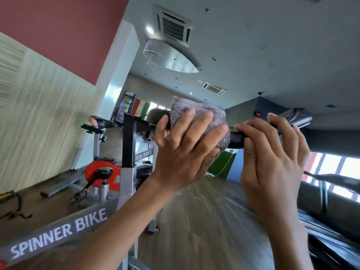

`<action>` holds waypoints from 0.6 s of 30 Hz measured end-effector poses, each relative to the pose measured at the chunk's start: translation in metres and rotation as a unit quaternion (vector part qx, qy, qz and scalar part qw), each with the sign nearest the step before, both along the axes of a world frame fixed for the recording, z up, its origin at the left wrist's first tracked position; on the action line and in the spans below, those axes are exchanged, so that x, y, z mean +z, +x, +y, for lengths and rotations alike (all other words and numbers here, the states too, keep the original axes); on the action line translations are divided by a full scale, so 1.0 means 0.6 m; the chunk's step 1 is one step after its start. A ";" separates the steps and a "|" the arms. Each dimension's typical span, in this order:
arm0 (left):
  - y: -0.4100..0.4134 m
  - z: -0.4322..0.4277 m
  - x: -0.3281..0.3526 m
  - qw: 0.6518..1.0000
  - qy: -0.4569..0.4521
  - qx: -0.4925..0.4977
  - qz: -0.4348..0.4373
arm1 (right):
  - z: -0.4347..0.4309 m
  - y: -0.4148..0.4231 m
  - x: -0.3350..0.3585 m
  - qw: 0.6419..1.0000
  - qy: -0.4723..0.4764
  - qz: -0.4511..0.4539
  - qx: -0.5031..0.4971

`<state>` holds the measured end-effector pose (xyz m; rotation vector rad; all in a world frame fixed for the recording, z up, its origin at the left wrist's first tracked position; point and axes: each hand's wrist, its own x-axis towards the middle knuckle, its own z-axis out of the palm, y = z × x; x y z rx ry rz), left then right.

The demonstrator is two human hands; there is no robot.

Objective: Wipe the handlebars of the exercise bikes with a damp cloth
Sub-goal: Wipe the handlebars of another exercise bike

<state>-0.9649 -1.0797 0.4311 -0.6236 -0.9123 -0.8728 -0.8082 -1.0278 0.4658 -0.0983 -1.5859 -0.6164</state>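
We are judging the job part done: our left hand (187,151) is clasping the grey cloth (194,111) around the near spinner bike's (58,234) black handlebar (236,138), fingers (202,123) curled, our right hand (272,154) is gripping the bare bar beside it, and whether the farther bike (101,172) is wiped we are unable to tell.

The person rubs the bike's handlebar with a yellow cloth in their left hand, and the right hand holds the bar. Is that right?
Almost. The head view shows the cloth is grey, not yellow. The left hand does hold it on the handlebar, and the right hand grips the bar.
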 end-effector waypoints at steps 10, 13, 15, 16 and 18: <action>-0.013 0.055 0.013 0.983 0.074 -0.169 0.001 | -0.035 -0.039 0.011 0.997 -0.025 0.049 -0.062; -0.018 0.065 0.011 0.979 0.079 -0.187 0.016 | -0.040 -0.048 0.010 0.996 -0.036 0.048 -0.069; -0.029 0.058 0.006 0.978 0.109 -0.177 0.024 | -0.044 -0.050 0.006 0.995 -0.027 0.048 -0.088; -0.035 0.052 0.005 0.974 0.125 -0.187 0.018 | -0.046 -0.051 0.002 0.994 -0.020 0.049 -0.094; -0.046 0.044 0.004 0.959 0.146 -0.243 -0.007 | -0.054 -0.061 -0.005 0.993 -0.008 0.059 -0.106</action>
